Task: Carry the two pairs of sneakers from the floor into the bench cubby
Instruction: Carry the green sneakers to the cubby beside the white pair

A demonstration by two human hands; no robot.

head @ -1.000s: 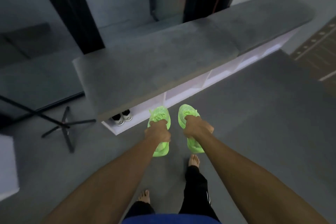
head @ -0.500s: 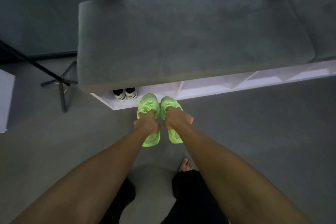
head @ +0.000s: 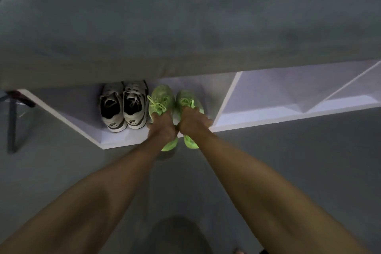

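1. Under the cushioned desk (head: 185, 16), the left cubby (head: 68, 113) already keeps a grey pair (head: 123, 107).
2. Left hand (head: 162, 128) and right hand (head: 191, 122) each clamp one green sneaker (head: 159, 97), toes inside, heels overhanging.
3. Best pushed straight in, just beside the grey pair, before releasing.

Both bare forearms reached forward and down from the bottom corners of the view, converging toward the middle. The left hand (head: 161, 128) sat knuckles-up, its fingers curled tight and hidden below the back of the hand, clamped on a green sneaker (head: 160, 101). The right hand (head: 193, 122) was just beside it, almost touching at the knuckles, wrist straight, its fingers likewise wrapped down onto the other green sneaker (head: 188, 101). A bare toe (head: 239, 251) showed at the bottom edge.
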